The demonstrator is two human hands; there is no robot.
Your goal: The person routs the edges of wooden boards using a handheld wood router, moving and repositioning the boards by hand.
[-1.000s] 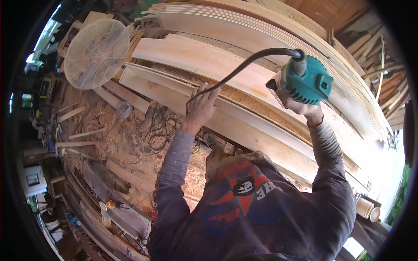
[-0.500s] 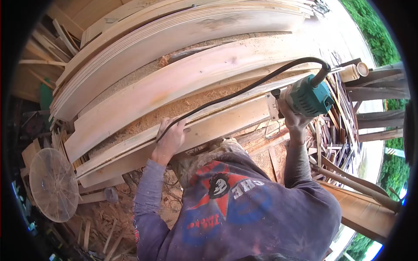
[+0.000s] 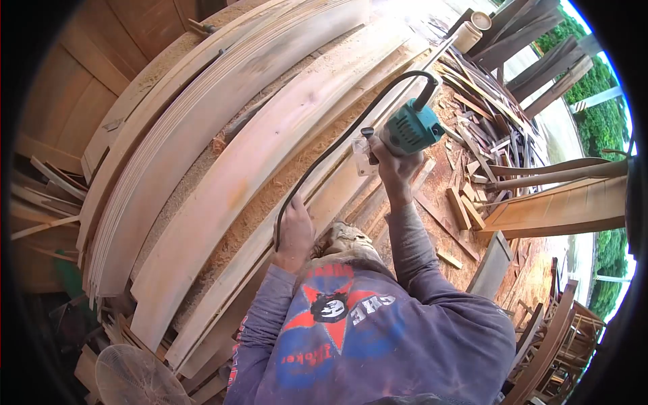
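Observation:
My right hand (image 3: 398,169) is wrapped round the body of a green trim router (image 3: 412,128). The router's clear base plate (image 3: 364,158) rests at the edge of a long narrow plank (image 3: 337,196). My left hand (image 3: 295,229) lies farther down the same plank, its fingers curled over the wood; the fingertips are partly hidden. A black power cord (image 3: 337,145) arches from the top of the router and runs along the outer side of my left hand, dropping out of sight by the wrist.
Wide pale boards (image 3: 236,162) and a stack of thin boards (image 3: 169,128) lie beyond the plank, with sawdust between them. A round fan guard (image 3: 138,378) stands at lower left. Offcuts (image 3: 466,206) litter the right side, near a panelled wooden piece (image 3: 560,209).
My view has turned, so the boards now slant more steeply. Both hands appear closer together, and the router remains in my right hand near the plank.

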